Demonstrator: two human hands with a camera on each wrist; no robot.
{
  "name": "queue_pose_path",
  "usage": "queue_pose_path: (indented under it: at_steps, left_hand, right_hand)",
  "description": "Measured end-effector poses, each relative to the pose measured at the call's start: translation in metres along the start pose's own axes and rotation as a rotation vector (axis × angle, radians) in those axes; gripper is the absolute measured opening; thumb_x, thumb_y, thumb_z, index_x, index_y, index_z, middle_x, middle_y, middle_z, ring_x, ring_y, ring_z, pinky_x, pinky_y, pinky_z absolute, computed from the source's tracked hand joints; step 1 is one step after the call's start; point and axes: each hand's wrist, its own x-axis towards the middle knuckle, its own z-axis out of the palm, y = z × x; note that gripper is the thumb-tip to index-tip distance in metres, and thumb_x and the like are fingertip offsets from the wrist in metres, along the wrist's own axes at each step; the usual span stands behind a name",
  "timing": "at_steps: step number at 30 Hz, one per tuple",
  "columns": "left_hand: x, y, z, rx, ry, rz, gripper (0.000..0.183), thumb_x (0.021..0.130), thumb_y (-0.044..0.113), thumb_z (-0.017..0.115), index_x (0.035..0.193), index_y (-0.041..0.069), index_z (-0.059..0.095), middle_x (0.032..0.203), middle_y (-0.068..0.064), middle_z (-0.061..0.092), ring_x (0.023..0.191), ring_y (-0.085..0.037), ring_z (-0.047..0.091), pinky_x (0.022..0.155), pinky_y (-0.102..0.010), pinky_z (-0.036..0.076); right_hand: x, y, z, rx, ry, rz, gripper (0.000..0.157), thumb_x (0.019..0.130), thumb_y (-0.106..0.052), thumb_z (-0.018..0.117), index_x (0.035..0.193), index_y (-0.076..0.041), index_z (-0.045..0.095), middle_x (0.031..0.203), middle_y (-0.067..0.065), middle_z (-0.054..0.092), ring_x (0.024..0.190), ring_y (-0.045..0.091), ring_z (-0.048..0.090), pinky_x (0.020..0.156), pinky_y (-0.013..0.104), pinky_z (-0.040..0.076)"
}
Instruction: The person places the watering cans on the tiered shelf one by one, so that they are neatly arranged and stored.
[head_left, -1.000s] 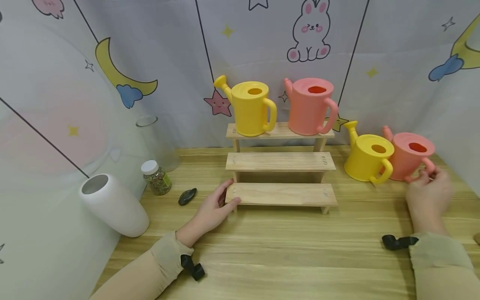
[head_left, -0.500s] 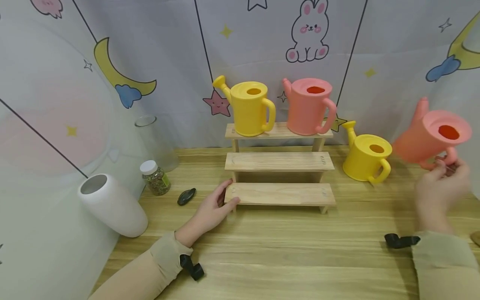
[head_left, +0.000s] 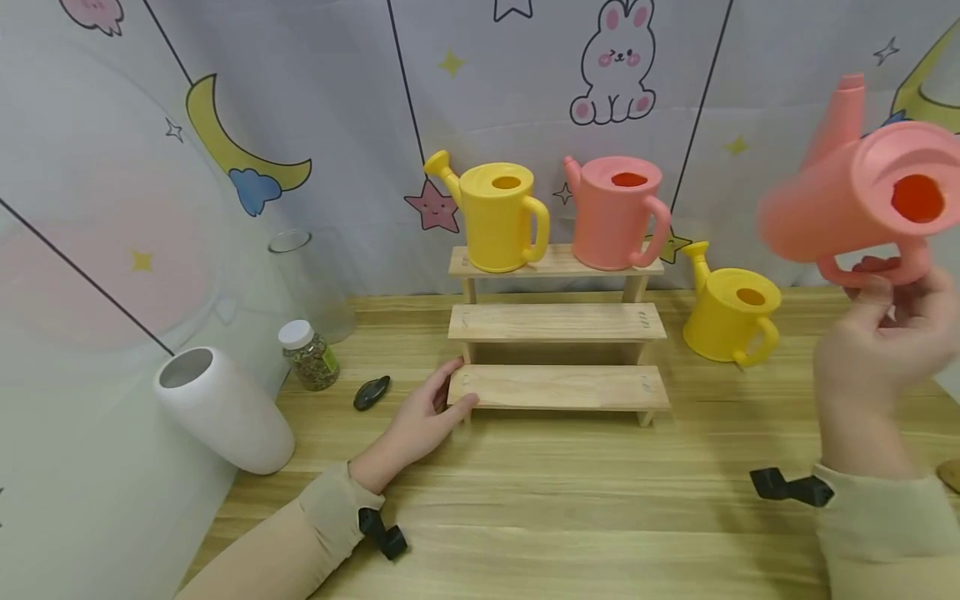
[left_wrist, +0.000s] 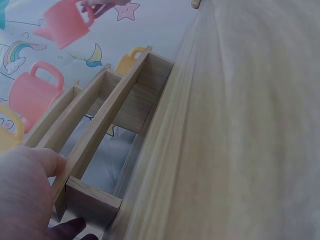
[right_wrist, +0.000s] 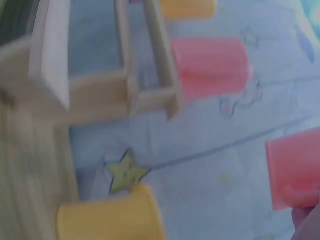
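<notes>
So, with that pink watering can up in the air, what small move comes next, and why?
I'd probably have the right hand bring the raised pink can toward the middle shelf: it is up off the table, the left hand holds the end of the bottom shelf, and the top shelf already bears a yellow can and a pink one.

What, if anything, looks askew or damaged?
No spill or damage shows. The pink plastic watering can is tilted, but in the right hand's grip. Far left, the rounded white ceramic-looking vase appears tilted, perhaps lens distortion.
</notes>
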Motion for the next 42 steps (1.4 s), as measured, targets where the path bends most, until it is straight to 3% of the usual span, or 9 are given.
queue_pose_path:
  at_steps: [3,6,10,16,22,26,32,42]
  left_hand:
    - [0.0,0.0,0.0,0.003,0.001,0.008,0.073,0.099,0.051,0.064,0.16,0.025,0.035,0.167,-0.003,0.031,0.154,-0.024,0.033,0.124,-0.043,0.035]
    - [0.001,-0.001,0.001,0.004,-0.002,0.014,0.073,0.099,0.051,0.064,0.16,0.025,0.034,0.167,-0.003,0.031,0.154,-0.024,0.032,0.124,-0.043,0.035]
    - [0.001,-0.001,0.001,0.01,0.001,0.017,0.073,0.099,0.051,0.064,0.16,0.025,0.034,0.167,-0.003,0.032,0.154,-0.025,0.033,0.124,-0.044,0.036]
    - [-0.001,-0.001,-0.001,0.008,0.005,0.013,0.073,0.099,0.05,0.064,0.16,0.024,0.034,0.167,-0.003,0.032,0.154,-0.025,0.033,0.124,-0.044,0.036]
    - [-0.001,0.0,-0.001,0.003,0.0,0.017,0.073,0.099,0.05,0.064,0.16,0.025,0.034,0.167,-0.001,0.032,0.154,-0.024,0.033,0.124,-0.043,0.035]
    - [-0.001,0.0,-0.001,0.011,-0.001,0.035,0.071,0.1,0.049,0.063,0.16,0.024,0.034,0.167,0.0,0.034,0.154,-0.024,0.032,0.124,-0.044,0.035]
    - [0.0,-0.001,-0.001,0.043,0.001,0.067,0.07,0.1,0.048,0.062,0.16,0.022,0.035,0.165,-0.001,0.037,0.154,-0.025,0.034,0.123,-0.045,0.037]
    - [0.001,-0.003,-0.001,0.047,0.012,0.075,0.07,0.1,0.049,0.063,0.159,0.022,0.036,0.164,-0.003,0.04,0.154,-0.026,0.034,0.122,-0.047,0.039]
  right_hand:
    - [-0.009,-0.022,0.006,0.118,-0.022,-0.082,0.026,0.102,0.0,0.047,0.106,-0.013,0.069,0.093,-0.016,0.063,0.086,0.005,0.067,0.094,0.019,0.058]
    - [-0.022,-0.041,0.012,0.241,-0.073,-0.125,0.025,0.099,0.004,0.048,0.105,-0.003,0.071,0.091,-0.004,0.069,0.083,0.009,0.07,0.093,0.024,0.061]
    - [-0.046,-0.058,0.019,0.252,-0.168,-0.166,0.023,0.098,0.001,0.052,0.108,0.004,0.072,0.093,0.007,0.074,0.081,0.007,0.072,0.081,0.017,0.06]
    - [-0.082,-0.064,0.037,0.276,-0.325,-0.198,0.019,0.096,0.004,0.06,0.109,0.01,0.071,0.094,0.004,0.076,0.084,0.004,0.071,0.061,0.008,0.05]
    - [-0.106,-0.065,0.055,0.287,-0.49,-0.235,0.023,0.094,0.003,0.068,0.117,0.002,0.072,0.096,0.013,0.076,0.087,0.001,0.071,0.069,0.008,0.055]
    - [-0.12,-0.068,0.065,0.248,-0.606,-0.208,0.027,0.093,-0.003,0.072,0.12,-0.005,0.073,0.101,0.01,0.077,0.091,0.0,0.068,0.069,0.008,0.055]
    - [-0.136,-0.068,0.078,0.19,-0.736,-0.139,0.022,0.094,-0.01,0.074,0.116,-0.006,0.072,0.099,0.004,0.076,0.091,-0.006,0.066,0.069,0.008,0.056]
    - [-0.149,-0.062,0.092,0.151,-0.887,-0.023,0.026,0.096,-0.015,0.072,0.121,-0.007,0.071,0.101,0.006,0.076,0.088,0.017,0.073,0.075,0.012,0.059]
